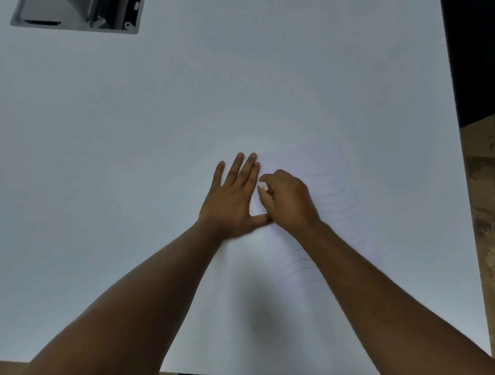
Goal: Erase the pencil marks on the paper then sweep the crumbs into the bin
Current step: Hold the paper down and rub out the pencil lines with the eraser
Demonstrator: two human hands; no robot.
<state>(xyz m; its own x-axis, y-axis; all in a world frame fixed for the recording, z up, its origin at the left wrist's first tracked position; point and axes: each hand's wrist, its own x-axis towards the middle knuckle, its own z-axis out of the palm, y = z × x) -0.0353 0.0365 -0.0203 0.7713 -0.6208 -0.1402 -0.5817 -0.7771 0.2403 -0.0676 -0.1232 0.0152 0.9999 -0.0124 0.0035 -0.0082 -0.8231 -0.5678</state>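
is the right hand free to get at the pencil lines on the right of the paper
Probably yes. The right hand grips the eraser at the paper's left part, and the faint pencil lines lie bare just beside it. The left hand presses flat on the far side, out of the way.

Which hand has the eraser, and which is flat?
The right hand grips the white eraser. The left hand lies flat, fingers straight, pinning the paper.

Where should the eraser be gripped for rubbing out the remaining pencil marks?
Probably as the right hand holds it now: pinch the eraser by its sides from above, leaving the low end free on the paper. Only a small white tip shows, so its shape is unclear.
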